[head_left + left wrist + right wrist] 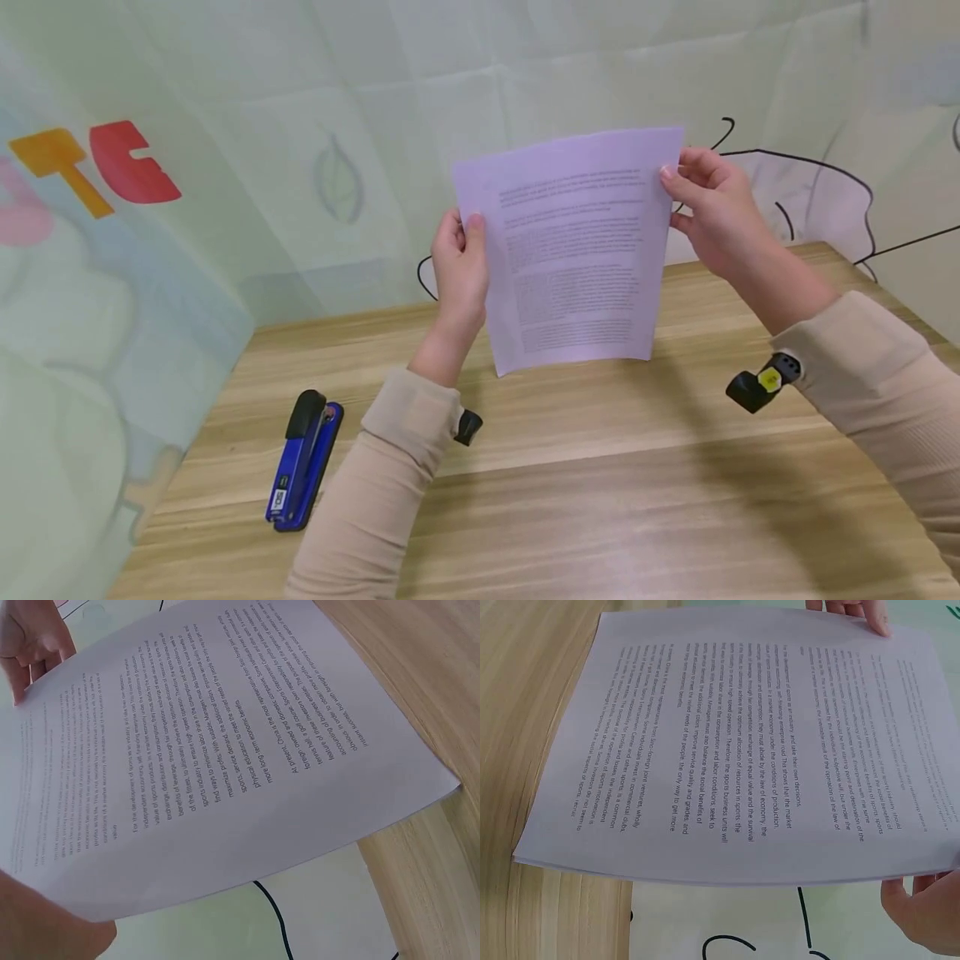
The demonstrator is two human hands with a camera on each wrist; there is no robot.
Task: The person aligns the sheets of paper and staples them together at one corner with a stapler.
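Note:
Both hands hold up a small stack of printed paper sheets (577,250) by its two side edges, above the table's far part. My left hand (460,271) pinches the left edge, its thumb lying on the printed face and the fingers behind. On the right edge, higher up, my right hand (716,208) grips with thumb in front. Lines of black print fill the page in the right wrist view, where the stack (727,750) bows slightly and its edge shows more than one layer. The lower edge of the paper hangs close over the wooden tabletop.
A blue stapler (303,462) with a black cap lies on the wooden table (570,500), left of the left forearm. Behind the table hangs a pale green printed cloth (390,100) with cartoon shapes. Each wrist carries a small black camera (753,387).

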